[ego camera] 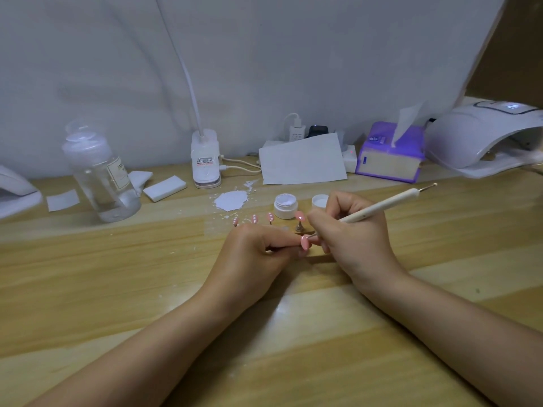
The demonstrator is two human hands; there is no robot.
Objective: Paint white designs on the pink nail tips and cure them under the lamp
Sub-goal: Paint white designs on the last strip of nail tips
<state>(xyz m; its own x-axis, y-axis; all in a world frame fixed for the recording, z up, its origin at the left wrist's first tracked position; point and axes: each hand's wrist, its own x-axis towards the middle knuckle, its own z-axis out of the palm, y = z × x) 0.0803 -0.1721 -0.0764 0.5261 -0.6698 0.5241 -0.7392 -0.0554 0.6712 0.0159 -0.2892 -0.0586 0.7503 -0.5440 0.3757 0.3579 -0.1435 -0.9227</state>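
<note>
Pink nail tip (305, 241) pinched in the left hand (258, 254) near the middle of the wooden desk (117, 289). The right hand (349, 230) grips a white dotting pen (382, 205), its point touching the tip. An open white gel jar (285, 205) stands just behind, and a white curing lamp (482, 136) sits at the far right corner.

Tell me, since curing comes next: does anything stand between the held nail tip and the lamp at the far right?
Nothing visible blocks it. The nail tip in the left hand has bare table toward the lamp; only the right hand is alongside.
</note>
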